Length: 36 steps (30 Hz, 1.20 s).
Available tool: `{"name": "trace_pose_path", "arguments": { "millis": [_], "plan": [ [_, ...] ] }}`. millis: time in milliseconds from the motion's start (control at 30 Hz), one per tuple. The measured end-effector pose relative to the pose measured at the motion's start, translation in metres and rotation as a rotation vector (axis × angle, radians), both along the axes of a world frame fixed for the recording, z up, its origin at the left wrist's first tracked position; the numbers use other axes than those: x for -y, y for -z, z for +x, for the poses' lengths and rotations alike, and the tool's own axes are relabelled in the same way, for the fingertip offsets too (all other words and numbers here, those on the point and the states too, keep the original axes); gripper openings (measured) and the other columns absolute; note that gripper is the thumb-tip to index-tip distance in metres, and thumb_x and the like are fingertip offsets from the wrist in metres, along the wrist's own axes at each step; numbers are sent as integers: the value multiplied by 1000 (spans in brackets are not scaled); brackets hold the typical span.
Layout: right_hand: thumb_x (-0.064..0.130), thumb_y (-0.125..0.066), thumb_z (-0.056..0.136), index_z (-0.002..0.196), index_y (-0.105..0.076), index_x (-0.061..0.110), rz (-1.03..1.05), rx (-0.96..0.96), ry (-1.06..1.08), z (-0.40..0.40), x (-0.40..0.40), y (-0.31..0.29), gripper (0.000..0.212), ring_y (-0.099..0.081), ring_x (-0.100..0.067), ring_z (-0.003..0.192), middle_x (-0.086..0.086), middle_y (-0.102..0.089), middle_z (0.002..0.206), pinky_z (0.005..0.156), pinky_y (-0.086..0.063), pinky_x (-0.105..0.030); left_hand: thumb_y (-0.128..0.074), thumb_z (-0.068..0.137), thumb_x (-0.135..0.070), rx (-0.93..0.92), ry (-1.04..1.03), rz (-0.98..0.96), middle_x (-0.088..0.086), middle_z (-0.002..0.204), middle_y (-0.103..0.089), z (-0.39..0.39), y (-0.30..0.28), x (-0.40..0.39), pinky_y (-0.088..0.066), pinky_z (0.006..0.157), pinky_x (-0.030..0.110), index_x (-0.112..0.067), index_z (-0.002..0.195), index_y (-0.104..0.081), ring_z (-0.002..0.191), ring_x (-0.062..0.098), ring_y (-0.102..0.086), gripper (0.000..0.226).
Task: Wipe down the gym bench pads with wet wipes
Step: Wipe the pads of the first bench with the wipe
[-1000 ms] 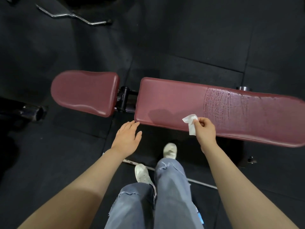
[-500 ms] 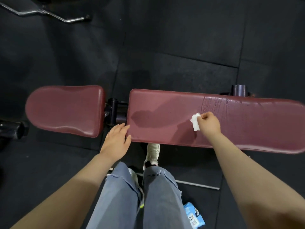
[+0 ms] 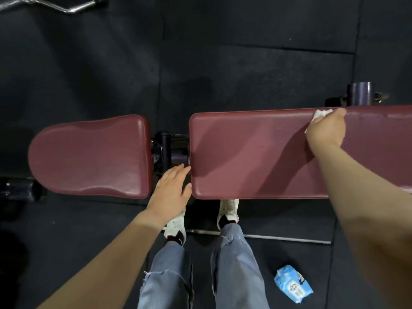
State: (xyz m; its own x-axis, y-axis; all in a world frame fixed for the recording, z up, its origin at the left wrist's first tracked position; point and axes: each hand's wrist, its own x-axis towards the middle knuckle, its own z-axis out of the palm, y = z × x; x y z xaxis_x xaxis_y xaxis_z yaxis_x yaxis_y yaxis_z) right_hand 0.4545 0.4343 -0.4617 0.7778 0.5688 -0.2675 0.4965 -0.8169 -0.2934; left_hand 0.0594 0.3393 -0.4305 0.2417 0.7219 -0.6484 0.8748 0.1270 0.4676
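Right hand (image 3: 326, 131) has its grip clenched on a white wet wipe (image 3: 319, 114), pressing it down at the far edge of the long maroon back pad (image 3: 252, 155), toward the right of the scene. The wipe peeks out past the fingers on the far-left side of the hand. Left hand (image 3: 171, 192) is loose, fingers spread and grasping nothing, sitting at the near-left corner of the back pad, over the gap where the dark hinge (image 3: 165, 148) joins the two cushions. The shorter seat pad (image 3: 89, 157) lies to the left, just apart from the long one. Down on the black rubber floor (image 3: 223, 63), a blue wipes pack (image 3: 293, 284) lies near right, beside the person's jeans (image 3: 238, 270) and pale shoes (image 3: 228, 210). A curl bar (image 3: 55, 5) lies at far left.
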Motion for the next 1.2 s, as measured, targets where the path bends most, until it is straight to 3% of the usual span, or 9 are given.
{"name": "trace_pose_path", "arguments": {
  "millis": [133, 233, 400, 533, 667, 833, 933, 1033, 1200],
  "plan": [
    [17, -45, 97, 119, -48, 0, 97, 10, 66, -45, -13, 14, 28, -58, -35, 111, -19, -62, 119, 89, -44, -39, -45, 104, -24, 75, -51, -21, -4, 160, -30, -17, 9, 2, -15, 122, 29, -23, 154, -34, 148, 10, -19, 51],
    [5, -45, 89, 109, -53, 4, 138, -5, -73, -110, -27, 18, 22, -61, -36, 104, -18, -66, 109, 84, -45, -37, -43, 104, -25, 99, -65, -35, -9, 159, -31, -25, 11, 0, -15, 120, 27, -27, 154, -33, 147, 5, -19, 50],
    [-7, -51, 77, 104, -60, 11, 15, -162, -850, -254, -42, 21, 33, -63, -31, 93, -12, -66, 101, 76, -46, -35, -45, 103, -22, 59, -100, -59, -7, 158, -33, -36, 12, -3, -20, 123, 35, -25, 153, -34, 147, 8, -22, 51],
    [1, -53, 80, 112, -54, 6, -64, -44, -1421, -267, -30, 22, 32, -57, -31, 98, -11, -64, 106, 82, -39, -37, -46, 103, -19, 34, -83, -74, -5, 159, -32, -35, 13, -5, -19, 123, 35, -23, 154, -31, 148, 11, -21, 54],
    [8, -61, 80, 84, -59, 9, -57, -19, -1096, -169, -26, 14, 5, -63, -40, 81, -20, -68, 85, 67, -44, -41, -46, 103, -20, 41, -82, -96, -5, 161, -28, -23, 18, -8, -16, 121, 30, -22, 156, -28, 149, 11, -18, 56],
    [16, -61, 85, 96, -55, -9, -156, 215, -441, -4, 21, 1, 28, -60, -50, 84, -34, -62, 90, 71, -48, -51, -46, 102, -20, 50, -94, -130, -3, 161, -29, -7, 19, -7, -15, 118, 28, -21, 157, -25, 149, 12, -18, 58],
    [18, -53, 91, 108, -49, -5, -160, 204, -34, 20, 47, -3, 29, -58, -52, 99, -35, -60, 106, 84, -46, -52, -47, 101, -20, 51, -91, -164, -3, 160, -30, -4, 19, -6, -18, 118, 29, -23, 157, -23, 149, 13, -19, 61],
    [21, -52, 91, 113, -51, -2, -68, 186, -44, -39, 35, 6, 32, -62, -46, 98, -30, -64, 106, 83, -48, -48, -48, 100, -18, 55, -95, -215, -2, 160, -29, -5, 19, -5, -19, 118, 29, -26, 158, -21, 149, 12, -17, 64],
    [20, -40, 96, 123, -52, -9, -42, 65, -516, -199, 1, 24, 40, -66, -34, 84, -16, -69, 89, 72, -48, -38, -48, 98, -17, 20, -94, -260, -3, 161, -28, -8, 21, -3, -17, 119, 29, -25, 158, -22, 150, 11, -16, 66]
  ]
}}
